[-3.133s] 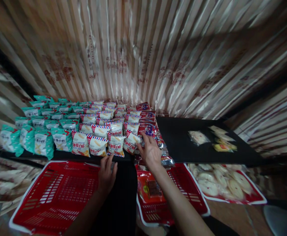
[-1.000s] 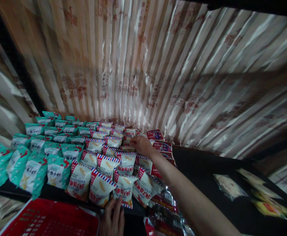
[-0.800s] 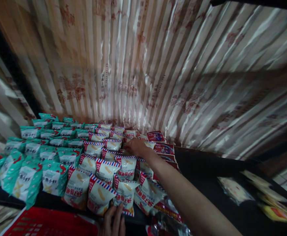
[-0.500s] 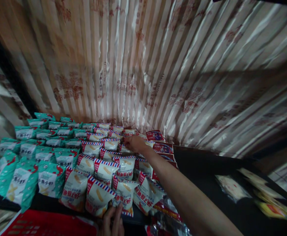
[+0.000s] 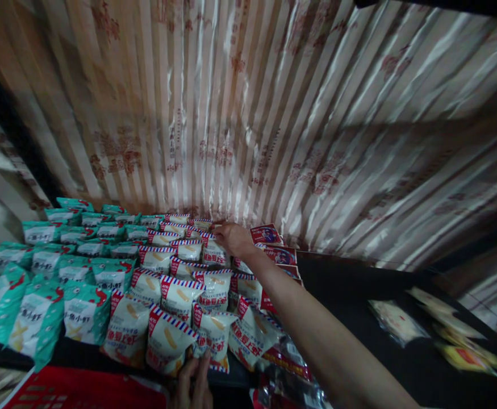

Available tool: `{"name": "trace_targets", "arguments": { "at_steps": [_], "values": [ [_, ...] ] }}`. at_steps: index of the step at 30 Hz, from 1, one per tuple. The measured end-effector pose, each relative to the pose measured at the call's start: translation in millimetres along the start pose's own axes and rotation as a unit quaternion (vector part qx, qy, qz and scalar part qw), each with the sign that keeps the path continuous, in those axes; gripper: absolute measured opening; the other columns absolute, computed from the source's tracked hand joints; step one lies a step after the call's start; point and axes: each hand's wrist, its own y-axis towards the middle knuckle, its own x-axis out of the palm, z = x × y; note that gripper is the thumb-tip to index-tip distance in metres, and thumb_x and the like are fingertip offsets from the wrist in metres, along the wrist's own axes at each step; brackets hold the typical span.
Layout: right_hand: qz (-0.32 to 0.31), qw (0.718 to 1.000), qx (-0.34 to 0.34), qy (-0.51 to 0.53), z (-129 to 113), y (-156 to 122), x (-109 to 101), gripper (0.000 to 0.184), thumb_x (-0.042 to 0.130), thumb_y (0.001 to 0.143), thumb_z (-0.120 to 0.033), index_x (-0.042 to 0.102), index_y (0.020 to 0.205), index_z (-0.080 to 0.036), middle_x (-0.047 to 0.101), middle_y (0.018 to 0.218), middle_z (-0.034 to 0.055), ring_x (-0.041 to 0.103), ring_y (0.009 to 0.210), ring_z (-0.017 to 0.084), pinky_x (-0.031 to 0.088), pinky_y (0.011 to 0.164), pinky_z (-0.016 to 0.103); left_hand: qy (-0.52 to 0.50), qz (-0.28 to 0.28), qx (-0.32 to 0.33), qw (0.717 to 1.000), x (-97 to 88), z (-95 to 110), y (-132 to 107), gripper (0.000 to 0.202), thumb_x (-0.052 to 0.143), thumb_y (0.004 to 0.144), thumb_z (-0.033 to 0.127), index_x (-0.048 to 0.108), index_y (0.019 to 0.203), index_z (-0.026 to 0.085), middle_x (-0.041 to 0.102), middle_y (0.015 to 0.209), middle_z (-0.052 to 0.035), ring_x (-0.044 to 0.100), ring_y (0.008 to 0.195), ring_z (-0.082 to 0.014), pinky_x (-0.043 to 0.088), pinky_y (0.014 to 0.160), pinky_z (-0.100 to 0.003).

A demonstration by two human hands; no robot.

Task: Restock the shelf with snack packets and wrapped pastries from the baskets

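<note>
Rows of white snack packets with red and blue striped tops stand on a black shelf. My right hand reaches to the back of these rows, its fingers closed on the top of a white packet there. My left hand sits at the shelf's front edge, fingers together and pressed against the front white packet. Teal packets fill the left part of the shelf. Red packets lie just right of my right hand.
A red basket shows at the bottom left below the shelf. A few loose wrapped snacks lie on the shelf's right side. Striped shiny wrapping covers the wall behind. Shiny bags sit under my right forearm.
The view has tilted up from the baskets to the shelf. My right hand went from the front packets to the back row and has drawn a packet there upright. My left hand stays at the front edge.
</note>
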Motion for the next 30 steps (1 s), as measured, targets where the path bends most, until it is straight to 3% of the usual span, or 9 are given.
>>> {"name": "trace_targets", "arguments": {
  "at_steps": [5,10,14,17,20,23,30],
  "values": [
    [0.042,0.996,-0.048,-0.057,0,-6,14,0.025,0.044,0.089,-0.022,0.066,0.101,-0.023,0.065,0.104,0.0088,0.055,0.1,0.021,0.042,0.086,0.03,-0.004,0.017,0.01,1.0,4.5,-1,-2,0.063,0.041,0.082,0.004,0.035,0.139,0.032,0.067,0.083,-0.0035,0.067,0.065,-0.0109,0.05,0.053,-0.016],
    [0.056,0.997,-0.039,-0.037,2,-15,29,0.027,0.039,0.091,-0.022,0.061,0.106,-0.02,0.064,0.106,0.0091,0.056,0.1,0.021,0.039,0.089,0.032,0.012,0.014,0.01,1.0,4.6,-2,-2,0.067,0.044,0.08,0.003,0.033,0.14,0.033,0.067,0.083,-0.0032,0.067,0.065,-0.011,0.05,0.053,-0.015],
    [0.013,1.0,-0.005,0.005,2,-20,26,0.028,0.039,0.092,-0.032,0.057,0.11,-0.02,0.068,0.097,0.0089,0.061,0.093,0.021,0.042,0.079,0.031,-0.002,0.004,0.017,1.0,1.4,-2,-1,0.067,0.041,0.082,0.003,0.029,0.142,0.031,0.066,0.086,-0.0052,0.067,0.071,-0.0119,0.051,0.055,-0.015],
    [-0.053,0.997,-0.023,0.054,5,-20,23,0.031,0.051,0.086,-0.042,0.057,0.109,-0.021,0.069,0.095,0.0074,0.063,0.09,0.021,0.043,0.073,0.028,-0.019,-0.013,0.009,1.0,0.0,0,-2,0.065,0.039,0.084,0.004,0.027,0.142,0.029,0.065,0.09,-0.0066,0.067,0.076,-0.0127,0.052,0.058,-0.016],
    [-0.074,0.993,-0.013,0.089,9,-18,23,0.027,0.057,0.083,-0.031,0.058,0.108,-0.021,0.069,0.099,0.0058,0.063,0.091,0.019,0.043,0.073,0.026,-0.029,-0.022,-0.001,0.999,-0.4,2,-3,0.065,0.039,0.084,0.005,0.027,0.142,0.03,0.064,0.091,-0.0065,0.067,0.078,-0.0134,0.053,0.06,-0.017],
    [-0.05,0.993,0.021,0.102,11,-17,26,0.023,0.052,0.083,-0.02,0.061,0.103,-0.021,0.069,0.099,0.0052,0.063,0.091,0.016,0.042,0.075,0.024,-0.043,-0.02,-0.006,0.999,-1.1,3,-2,0.065,0.039,0.084,0.004,0.027,0.142,0.031,0.063,0.091,-0.0059,0.066,0.078,-0.013,0.053,0.061,-0.017],
    [-0.016,0.996,0.01,0.088,5,-22,34,0.02,0.052,0.082,-0.02,0.064,0.097,-0.019,0.068,0.098,0.0078,0.062,0.091,0.018,0.043,0.075,0.024,-0.043,-0.05,-0.009,0.998,-4.7,4,-1,0.063,0.038,0.085,0.006,0.026,0.143,0.03,0.059,0.098,-0.0079,0.063,0.084,-0.0138,0.053,0.064,-0.018]
  ]
}}
